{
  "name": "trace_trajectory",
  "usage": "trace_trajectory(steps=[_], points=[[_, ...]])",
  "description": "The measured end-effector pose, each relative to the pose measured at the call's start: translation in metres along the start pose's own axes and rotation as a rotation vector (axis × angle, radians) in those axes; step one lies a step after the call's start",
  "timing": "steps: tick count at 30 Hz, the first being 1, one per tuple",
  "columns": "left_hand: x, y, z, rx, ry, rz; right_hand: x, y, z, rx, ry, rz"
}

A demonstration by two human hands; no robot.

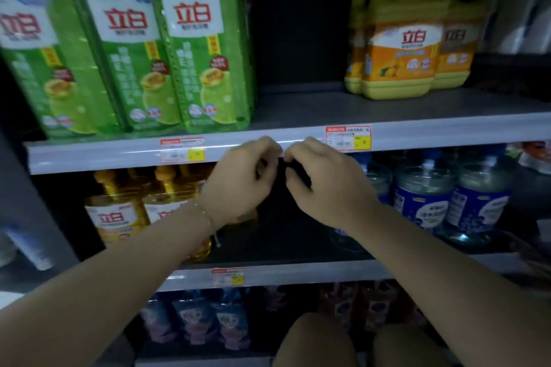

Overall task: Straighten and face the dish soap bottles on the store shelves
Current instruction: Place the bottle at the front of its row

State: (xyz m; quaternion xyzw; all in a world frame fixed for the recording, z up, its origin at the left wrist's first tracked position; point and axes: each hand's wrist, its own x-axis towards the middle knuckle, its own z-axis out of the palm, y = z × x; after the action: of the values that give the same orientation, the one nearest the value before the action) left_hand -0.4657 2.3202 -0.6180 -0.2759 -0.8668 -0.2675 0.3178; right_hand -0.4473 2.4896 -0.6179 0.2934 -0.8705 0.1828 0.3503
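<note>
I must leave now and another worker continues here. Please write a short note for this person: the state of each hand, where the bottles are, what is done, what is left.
Left hand and right hand: raised together before the upper shelf edge, fingers curled around something small and dark; what it is cannot be told. Neither touches a bottle.
Upper shelf: three green soap bottles at front left, labels forward; yellow jugs set farther back at right, with a gap between the groups.
Middle shelf: golden pump bottles left, blue-labelled bottles right.
Done: green row looks faced.
Left: probably pull the yellow jugs forward, then check the lower shelves.
</note>
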Motion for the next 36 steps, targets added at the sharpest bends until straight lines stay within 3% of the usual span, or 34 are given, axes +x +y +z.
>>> trace_trajectory(steps=[3, 6, 11, 14, 20, 26, 32, 36], points=[[0.008, -0.003, -0.049, 0.156, 0.251, 0.062, 0.034, -0.020, 0.000, 0.070, 0.128, -0.056], [0.020, -0.026, -0.082, 0.480, 0.415, 0.049, 0.070, -0.034, 0.013, 0.168, 0.108, 0.020], [0.029, -0.082, -0.105, 0.733, 0.160, -0.237, 0.112, -0.049, 0.041, 0.143, -0.002, 0.167], [0.028, -0.103, -0.108, 0.748, 0.095, -0.215, 0.119, -0.054, 0.057, 0.137, -0.014, 0.200], [0.027, -0.128, -0.115, 0.725, 0.123, -0.138, 0.120, -0.054, 0.066, 0.055, -0.027, 0.186], [0.025, -0.133, -0.123, 0.739, 0.088, -0.159, 0.120, -0.054, 0.073, -0.090, -0.001, 0.171], [0.028, -0.116, -0.128, 0.851, -0.061, -0.293, 0.121, -0.064, 0.061, -0.241, 0.003, 0.206], [0.021, -0.105, -0.138, 0.836, -0.128, -0.242, 0.116, -0.071, 0.051, -0.425, 0.095, 0.064]])
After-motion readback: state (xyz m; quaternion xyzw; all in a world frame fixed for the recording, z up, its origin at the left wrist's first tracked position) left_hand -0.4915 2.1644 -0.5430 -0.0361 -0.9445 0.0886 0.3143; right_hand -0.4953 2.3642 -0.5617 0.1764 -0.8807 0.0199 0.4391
